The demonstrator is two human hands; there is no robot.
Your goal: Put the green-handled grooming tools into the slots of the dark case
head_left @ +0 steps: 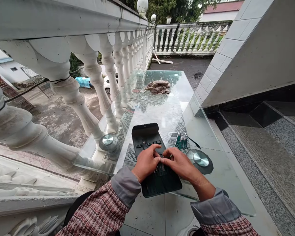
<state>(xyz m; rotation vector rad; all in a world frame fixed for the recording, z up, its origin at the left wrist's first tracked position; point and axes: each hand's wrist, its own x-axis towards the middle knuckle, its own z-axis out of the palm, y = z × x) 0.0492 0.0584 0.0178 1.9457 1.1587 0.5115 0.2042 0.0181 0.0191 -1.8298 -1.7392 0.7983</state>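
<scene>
An unfolded black manicure case (159,189) lies on the glass table, its upper flap tilted up and elastic loops across its inside. Over the middle of the case are my left hand (147,163) and my right hand (179,164). Their thumbs and fingertips meet in a pinch, and anything between them is hidden. Slim metal tools show partly in the case below my fingers. To the right of the case, several nail clippers (181,142) with green parts lie close together on the glass, beside a dark strap (193,141).
The glass table (211,154) rests on round metal-capped supports (109,140). A crumpled brown cloth (158,87) lies towards its far end, with a small packet (132,105) nearer. A white balustrade (88,65) borders the left; stone steps (267,157) are at the right.
</scene>
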